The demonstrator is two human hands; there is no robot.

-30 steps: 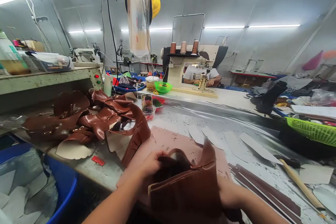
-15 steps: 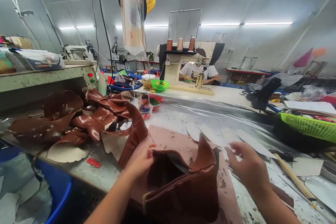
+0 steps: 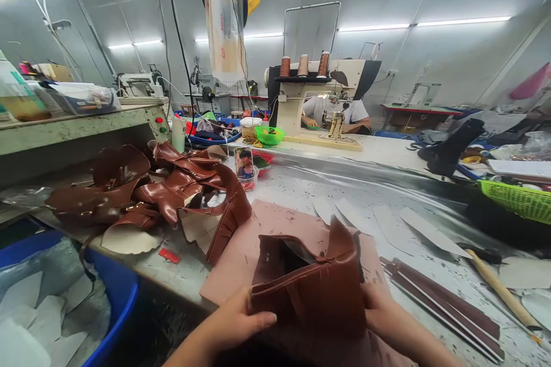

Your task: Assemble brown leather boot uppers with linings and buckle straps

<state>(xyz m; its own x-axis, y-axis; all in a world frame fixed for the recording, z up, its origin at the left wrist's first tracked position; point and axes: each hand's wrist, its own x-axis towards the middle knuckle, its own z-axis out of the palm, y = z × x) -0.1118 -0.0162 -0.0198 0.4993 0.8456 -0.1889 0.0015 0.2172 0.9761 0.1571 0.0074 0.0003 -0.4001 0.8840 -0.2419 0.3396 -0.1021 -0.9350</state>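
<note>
A brown leather boot upper [image 3: 310, 304] stands in front of me on a pink board [image 3: 275, 218], its dark lining showing through the opening. My left hand [image 3: 247, 312] grips its near left corner, thumb on the outer leather and fingers partly hidden behind. On its right side, my right hand [image 3: 381, 312] is closed around the edge, with the fingertips hidden by the leather. Another brown upper [image 3: 232, 209] leans at the board's left edge, beside a pile of similar brown uppers [image 3: 167, 189].
Brown strips [image 3: 447, 304], pale cut pieces [image 3: 430, 229] and a wooden-handled tool [image 3: 503, 292] lie to the right. A phone [image 3: 244, 165] stands behind the board. A blue bin [image 3: 123, 298] holds scraps at lower left. A co-worker [image 3: 357, 112] sits behind a sewing machine [image 3: 286, 109].
My left hand has shifted from the upper's far left edge to its near left corner. My right hand, apart from it before, has come in onto its right side.
</note>
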